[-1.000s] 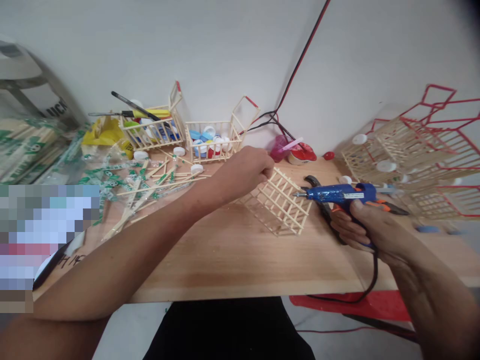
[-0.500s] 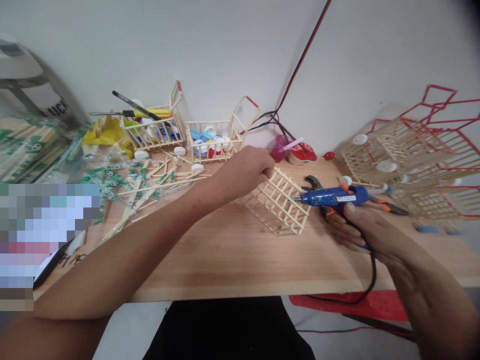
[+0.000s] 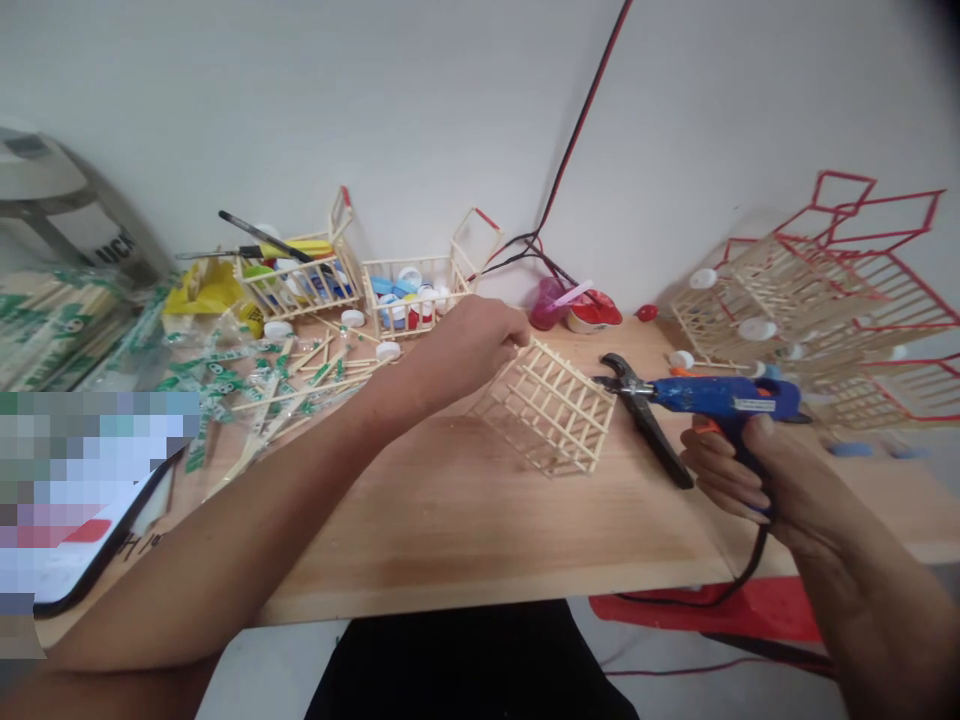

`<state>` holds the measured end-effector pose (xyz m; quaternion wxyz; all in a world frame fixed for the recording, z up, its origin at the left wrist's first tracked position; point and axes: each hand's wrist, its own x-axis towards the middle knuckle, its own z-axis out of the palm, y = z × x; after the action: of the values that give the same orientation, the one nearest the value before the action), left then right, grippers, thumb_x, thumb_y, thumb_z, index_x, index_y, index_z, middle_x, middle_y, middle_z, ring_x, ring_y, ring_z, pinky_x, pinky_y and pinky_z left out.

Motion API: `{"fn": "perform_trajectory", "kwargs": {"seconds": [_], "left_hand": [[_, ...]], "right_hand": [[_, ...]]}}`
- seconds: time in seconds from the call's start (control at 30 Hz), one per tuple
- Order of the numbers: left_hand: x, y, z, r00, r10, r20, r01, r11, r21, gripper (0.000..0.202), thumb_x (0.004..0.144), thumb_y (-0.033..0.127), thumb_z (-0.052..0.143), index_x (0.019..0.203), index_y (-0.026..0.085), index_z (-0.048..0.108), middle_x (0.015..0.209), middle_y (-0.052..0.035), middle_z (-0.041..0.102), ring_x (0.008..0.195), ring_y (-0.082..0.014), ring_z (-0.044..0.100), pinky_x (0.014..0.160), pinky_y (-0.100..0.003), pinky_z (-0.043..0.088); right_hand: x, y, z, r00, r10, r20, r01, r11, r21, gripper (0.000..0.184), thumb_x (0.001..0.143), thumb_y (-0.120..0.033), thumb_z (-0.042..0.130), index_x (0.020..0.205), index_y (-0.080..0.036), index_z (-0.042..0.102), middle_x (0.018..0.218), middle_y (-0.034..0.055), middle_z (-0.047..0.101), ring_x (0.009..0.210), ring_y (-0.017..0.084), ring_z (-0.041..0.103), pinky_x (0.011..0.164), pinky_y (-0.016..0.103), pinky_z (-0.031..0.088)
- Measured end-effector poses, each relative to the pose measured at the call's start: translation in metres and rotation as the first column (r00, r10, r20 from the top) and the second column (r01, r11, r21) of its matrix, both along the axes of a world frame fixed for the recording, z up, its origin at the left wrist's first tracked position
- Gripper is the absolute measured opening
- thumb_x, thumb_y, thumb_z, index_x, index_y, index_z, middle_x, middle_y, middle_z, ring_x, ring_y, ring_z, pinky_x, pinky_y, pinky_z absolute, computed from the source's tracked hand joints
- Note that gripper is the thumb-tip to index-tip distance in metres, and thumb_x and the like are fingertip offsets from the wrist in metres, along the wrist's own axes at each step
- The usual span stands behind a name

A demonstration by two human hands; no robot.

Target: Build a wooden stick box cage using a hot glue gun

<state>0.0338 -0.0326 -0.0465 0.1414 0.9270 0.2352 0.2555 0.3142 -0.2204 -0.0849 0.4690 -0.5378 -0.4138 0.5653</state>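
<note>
R hand (image 3: 750, 480) clamped on blue glue gun (image 3: 720, 396), nozzle (image 3: 606, 381) at 9 o'clock, just over pliers (image 3: 641, 420). L hand (image 3: 469, 345) fingers together at corner of stick cage (image 3: 547, 405), 12 o'clock on bench (image 3: 450, 530); hold unclear. Risk: hot tip or drips hit cage or L hand if gun drifts; cord (image 3: 750, 570) may snag; red-topped cages (image 3: 817, 310) crowd 2 o'clock.

Probably small craft workshop: wooden bench (image 3: 480, 530), hot glue gun (image 3: 712, 396), stick cages (image 3: 551, 410).
</note>
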Motion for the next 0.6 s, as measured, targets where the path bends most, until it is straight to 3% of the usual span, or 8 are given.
{"fn": "perform_trajectory", "kwargs": {"seconds": [0.2, 0.27, 0.33, 0.37, 0.43, 0.5, 0.53, 0.6], "left_hand": [[-0.003, -0.016, 0.018, 0.999, 0.048, -0.010, -0.046, 0.995, 0.094, 0.023, 0.087, 0.010, 0.052, 0.087, 0.017, 0.074, 0.090, -0.0058, 0.074, 0.086, -0.0187, 0.065, 0.077, -0.031, 0.045], [-0.003, -0.025, 0.026, 0.999, 0.038, -0.027, -0.035, 0.992, 0.125, 0.024, 0.089, 0.009, 0.051, 0.087, 0.017, 0.074, 0.088, -0.0051, 0.073, 0.085, -0.0187, 0.065, 0.076, -0.031, 0.045], [-0.005, -0.031, 0.033, 1.000, 0.028, -0.011, -0.026, 0.987, 0.161, 0.024, 0.090, 0.010, 0.051, 0.088, 0.018, 0.074, 0.088, -0.0046, 0.074, 0.086, -0.0185, 0.064, 0.077, -0.030, 0.046], [-0.007, -0.033, 0.036, 1.000, 0.024, 0.007, -0.025, 0.984, 0.178, 0.023, 0.090, 0.011, 0.052, 0.089, 0.018, 0.074, 0.089, -0.0043, 0.074, 0.086, -0.0183, 0.064, 0.077, -0.030, 0.046], [-0.011, -0.034, 0.040, 0.999, 0.016, 0.044, -0.024, 0.979, 0.203, 0.023, 0.091, 0.014, 0.052, 0.090, 0.020, 0.074, 0.091, -0.0034, 0.074, 0.087, -0.0176, 0.065, 0.078, -0.029, 0.047], [-0.014, -0.031, 0.041, 0.998, 0.028, 0.055, -0.039, 0.977, 0.208, 0.022, 0.092, 0.015, 0.053, 0.090, 0.021, 0.074, 0.091, -0.0029, 0.075, 0.086, -0.0172, 0.066, 0.079, -0.029, 0.048], [-0.015, -0.030, 0.040, 0.998, 0.042, 0.052, -0.052, 0.978, 0.203, 0.021, 0.092, 0.016, 0.053, 0.091, 0.021, 0.074, 0.092, -0.0030, 0.075, 0.087, -0.0174, 0.067, 0.079, -0.030, 0.048], [-0.017, -0.027, 0.037, 0.996, 0.080, 0.047, -0.087, 0.979, 0.187, 0.020, 0.091, 0.016, 0.054, 0.094, 0.019, 0.073, 0.095, -0.0039, 0.076, 0.089, -0.0181, 0.068, 0.082, -0.031, 0.050]], "right_hand": [[0.008, -0.009, 0.004, 0.967, -0.236, -0.099, 0.247, 0.961, 0.123, 0.057, 0.073, -0.077, 0.062, 0.065, -0.024, 0.044, 0.052, -0.0096, 0.020, 0.039, 0.005, 0.001, 0.026, 0.022, 0.005], [0.016, -0.014, 0.005, 0.939, -0.344, -0.005, 0.339, 0.922, 0.188, 0.057, 0.071, -0.079, 0.063, 0.070, -0.024, 0.046, 0.055, -0.0073, 0.028, 0.039, 0.007, 0.015, 0.028, 0.021, 0.014], [0.030, -0.021, 0.002, 0.846, -0.468, 0.255, 0.404, 0.875, 0.266, 0.052, 0.075, -0.077, 0.060, 0.080, -0.026, 0.054, 0.064, -0.0016, 0.045, 0.047, 0.011, 0.038, 0.036, 0.023, 0.033], [0.039, -0.025, -0.002, 0.737, -0.514, 0.439, 0.415, 0.856, 0.307, 0.048, 0.079, -0.073, 0.058, 0.087, -0.026, 0.057, 0.073, 0.0022, 0.053, 0.055, 0.016, 0.049, 0.044, 0.027, 0.042], [0.061, -0.034, -0.013, 0.366, -0.490, 0.792, 0.375, 0.856, 0.356, 0.043, 0.084, -0.067, 0.053, 0.096, -0.026, 0.061, 0.090, 0.0094, 0.064, 0.072, 0.025, 0.061, 0.060, 0.037, 0.051], [0.085, -0.041, -0.026, -0.003, -0.392, 0.920, 0.298, 0.878, 0.375, 0.039, 0.087, -0.058, 0.049, 0.105, -0.025, 0.059, 0.101, 0.0141, 0.068, 0.089, 0.033, 0.065, 0.072, 0.042, 0.052], [0.097, -0.045, -0.034, -0.122, -0.323, 0.938, 0.247, 0.906, 0.344, 0.039, 0.089, -0.055, 0.045, 0.109, -0.024, 0.057, 0.105, 0.0160, 0.068, 0.095, 0.034, 0.065, 0.076, 0.043, 0.053], [0.119, -0.051, -0.047, -0.207, -0.276, 0.939, 0.248, 0.913, 0.323, 0.041, 0.090, -0.050, 0.041, 0.114, -0.021, 0.057, 0.104, 0.0197, 0.068, 0.097, 0.036, 0.065, 0.079, 0.044, 0.052]]}}
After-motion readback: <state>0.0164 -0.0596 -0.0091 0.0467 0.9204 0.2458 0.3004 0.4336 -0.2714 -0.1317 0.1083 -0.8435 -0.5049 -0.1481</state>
